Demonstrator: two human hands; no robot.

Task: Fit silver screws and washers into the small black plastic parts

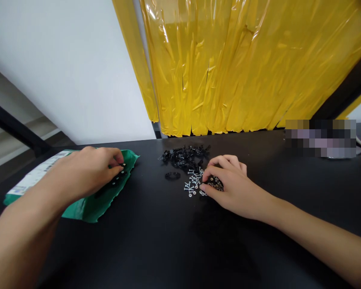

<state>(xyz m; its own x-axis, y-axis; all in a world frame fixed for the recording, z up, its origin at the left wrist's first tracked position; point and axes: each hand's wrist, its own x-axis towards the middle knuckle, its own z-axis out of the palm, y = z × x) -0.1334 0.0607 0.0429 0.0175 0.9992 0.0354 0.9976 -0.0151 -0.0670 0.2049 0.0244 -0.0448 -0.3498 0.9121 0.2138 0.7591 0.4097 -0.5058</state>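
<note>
Left hand (87,172) pinches a black plastic part (118,176) over the green bag (90,206), where a few lie already. Black clips (183,154) remain piled mid-table; right hand (228,182) curls, fingertips picking among silver screws (192,185).

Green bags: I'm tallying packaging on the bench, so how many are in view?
1. The green bag lies flat on the black table at the left, under the left hand. Others may lie outside the frame.
</note>
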